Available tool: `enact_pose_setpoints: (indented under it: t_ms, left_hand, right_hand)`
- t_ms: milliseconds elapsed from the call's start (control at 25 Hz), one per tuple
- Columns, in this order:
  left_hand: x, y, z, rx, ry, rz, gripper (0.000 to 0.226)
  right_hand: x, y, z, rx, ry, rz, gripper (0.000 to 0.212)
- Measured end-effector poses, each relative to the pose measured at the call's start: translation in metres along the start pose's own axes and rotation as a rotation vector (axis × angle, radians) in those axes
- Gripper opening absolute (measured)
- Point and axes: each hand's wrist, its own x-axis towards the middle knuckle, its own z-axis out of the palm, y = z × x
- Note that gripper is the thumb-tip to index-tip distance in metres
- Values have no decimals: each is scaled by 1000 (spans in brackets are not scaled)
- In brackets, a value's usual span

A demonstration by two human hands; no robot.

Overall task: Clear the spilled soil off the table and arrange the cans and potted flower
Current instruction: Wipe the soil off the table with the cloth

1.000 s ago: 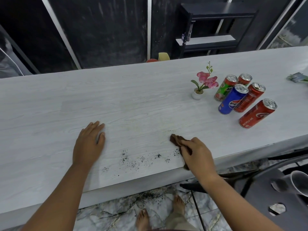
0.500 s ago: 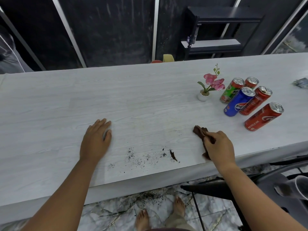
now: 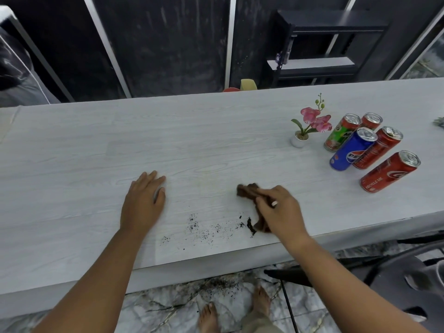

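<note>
Head camera looks steeply down, close over the table.

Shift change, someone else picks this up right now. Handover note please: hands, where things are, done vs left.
Left hand: open, flat on the table, holding nothing.
Right hand: closed on a brown cloth, at the right end of the soil.
Soil: thin scatter near the front edge between the hands, with a denser clump beside the cloth. Some is on the floor below.
Potted flower: upright, far right, just left of the cans.
Cans: five, upright in a loose cluster.
Done: nothing finished.
Left: wipe off the remaining soil, then arrange cans and flower.
</note>
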Motion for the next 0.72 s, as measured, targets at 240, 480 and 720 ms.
enact_pose_setpoints:
  t_ms: [240,480,720]
  left_hand:
    - [-24,-23,-25,109,-134,-58,55]
    - [-78,-31,-34,115,-68,-75,62]
    - [-72,-26,-39,-5,-59,-114,47]
  right_hand:
    - [47,33,-32,-295,12,135,29]
    - [3,3,13,-231,-134,-206,31]
    - [45,-40,37,36,-364,-273,28]
